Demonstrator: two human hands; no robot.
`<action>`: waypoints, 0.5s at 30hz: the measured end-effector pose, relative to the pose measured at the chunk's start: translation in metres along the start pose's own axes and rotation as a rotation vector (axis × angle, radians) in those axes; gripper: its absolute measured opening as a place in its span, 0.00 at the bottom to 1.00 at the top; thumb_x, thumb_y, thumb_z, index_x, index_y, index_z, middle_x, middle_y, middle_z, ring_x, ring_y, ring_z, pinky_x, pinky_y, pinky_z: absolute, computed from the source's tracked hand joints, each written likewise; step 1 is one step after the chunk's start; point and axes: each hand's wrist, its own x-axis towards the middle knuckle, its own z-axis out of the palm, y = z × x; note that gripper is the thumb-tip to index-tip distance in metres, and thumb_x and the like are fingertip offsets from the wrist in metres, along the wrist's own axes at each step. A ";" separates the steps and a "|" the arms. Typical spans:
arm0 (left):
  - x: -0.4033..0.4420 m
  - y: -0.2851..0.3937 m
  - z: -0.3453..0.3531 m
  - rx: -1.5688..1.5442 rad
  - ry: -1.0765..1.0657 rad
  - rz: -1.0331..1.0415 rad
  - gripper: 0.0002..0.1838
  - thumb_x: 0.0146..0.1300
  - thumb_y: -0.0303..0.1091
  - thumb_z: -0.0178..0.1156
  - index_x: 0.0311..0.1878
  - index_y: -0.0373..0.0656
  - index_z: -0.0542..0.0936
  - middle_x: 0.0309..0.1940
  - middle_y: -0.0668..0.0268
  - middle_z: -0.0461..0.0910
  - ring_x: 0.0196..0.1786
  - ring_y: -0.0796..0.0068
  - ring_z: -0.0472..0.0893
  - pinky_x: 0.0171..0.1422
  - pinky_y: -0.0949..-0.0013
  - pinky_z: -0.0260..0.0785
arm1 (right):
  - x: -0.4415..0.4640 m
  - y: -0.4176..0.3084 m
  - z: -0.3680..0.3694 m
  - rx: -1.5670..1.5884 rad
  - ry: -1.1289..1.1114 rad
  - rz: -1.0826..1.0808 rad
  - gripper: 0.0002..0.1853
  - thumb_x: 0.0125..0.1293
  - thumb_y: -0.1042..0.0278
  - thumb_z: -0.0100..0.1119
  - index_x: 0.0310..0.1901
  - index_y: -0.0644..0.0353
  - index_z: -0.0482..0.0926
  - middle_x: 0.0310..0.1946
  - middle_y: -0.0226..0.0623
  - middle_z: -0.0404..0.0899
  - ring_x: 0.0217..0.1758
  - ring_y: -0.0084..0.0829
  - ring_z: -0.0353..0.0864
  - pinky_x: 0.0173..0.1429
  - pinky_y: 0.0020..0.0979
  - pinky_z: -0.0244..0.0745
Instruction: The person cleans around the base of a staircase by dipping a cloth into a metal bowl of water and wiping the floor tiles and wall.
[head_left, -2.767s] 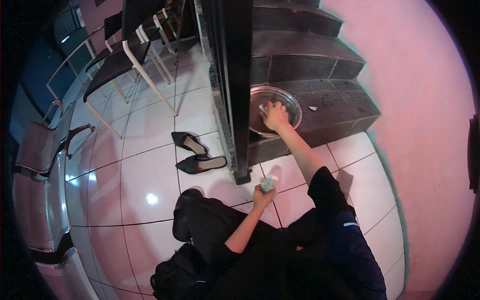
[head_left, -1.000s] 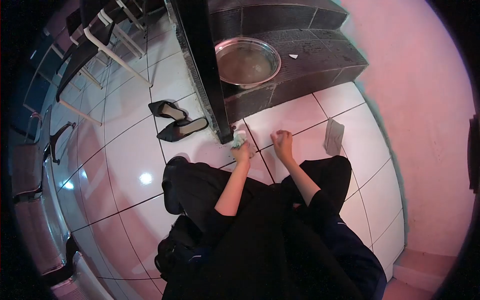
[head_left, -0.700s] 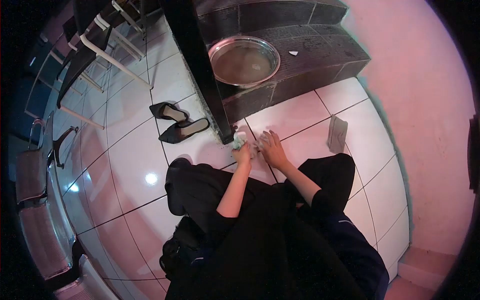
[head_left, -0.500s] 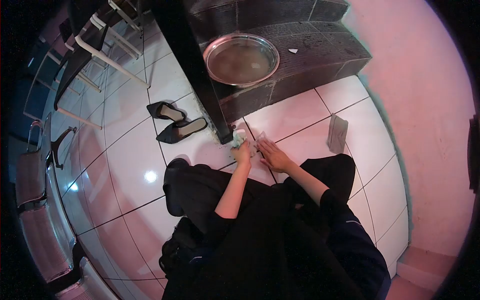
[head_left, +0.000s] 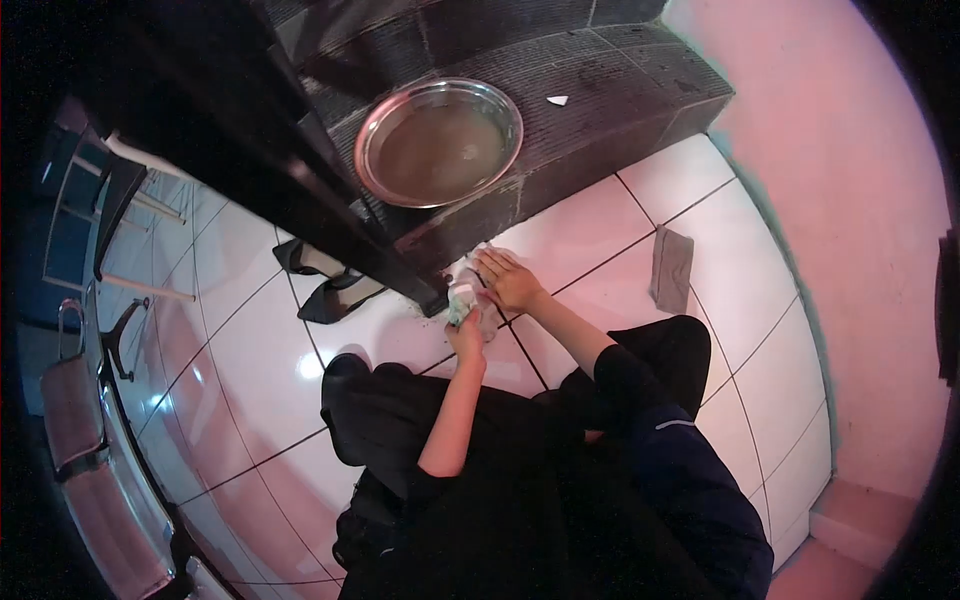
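My left hand point(head_left: 465, 338) is closed around a crumpled pale white-and-green thing point(head_left: 462, 299), perhaps a cloth or wrapper, low over the floor beside the foot of a black post point(head_left: 432, 298). My right hand point(head_left: 510, 284) lies flat with fingers stretched out, its fingertips on a thin whitish cloth or tissue point(head_left: 483, 252) at the base of the dark step. Most of that thin piece is hidden under the fingers. Small dark specks lie on the tiles around the post's foot.
A metal basin point(head_left: 365, 165) of murky water stands on the dark tiled step point(head_left: 620, 95), with a white shard point(head_left: 557, 100) nearby. A folded grey cloth point(head_left: 672, 268) lies on the floor to the right. Black shoes point(head_left: 338, 298) sit behind the post; metal seats point(head_left: 110, 500) line the left.
My right hand has slid forward and left, up to the base of the step. My left hand stays near the post's foot with its pale thing. The view has tilted and shifted.
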 end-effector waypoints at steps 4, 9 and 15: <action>0.000 -0.001 -0.006 0.010 -0.037 -0.047 0.30 0.48 0.28 0.65 0.53 0.30 0.63 0.46 0.55 0.72 0.45 0.66 0.75 0.45 0.66 0.69 | -0.008 0.032 -0.010 -0.064 0.049 -0.033 0.31 0.64 0.47 0.44 0.63 0.59 0.61 0.65 0.40 0.58 0.70 0.37 0.52 0.71 0.40 0.43; 0.000 -0.003 -0.008 0.236 -0.090 -0.049 0.34 0.47 0.47 0.63 0.57 0.47 0.63 0.37 0.69 0.74 0.29 0.78 0.72 0.23 0.74 0.49 | -0.022 0.075 -0.035 -0.134 0.070 -0.010 0.32 0.64 0.44 0.43 0.63 0.57 0.60 0.65 0.39 0.58 0.71 0.36 0.50 0.72 0.43 0.42; -0.012 0.010 -0.003 0.327 -0.142 -0.085 0.32 0.47 0.48 0.63 0.56 0.50 0.65 0.42 0.69 0.73 0.36 0.77 0.73 0.31 0.69 0.54 | -0.043 0.143 -0.056 -0.288 0.123 0.117 0.33 0.62 0.42 0.43 0.61 0.60 0.62 0.63 0.41 0.61 0.68 0.37 0.55 0.70 0.44 0.47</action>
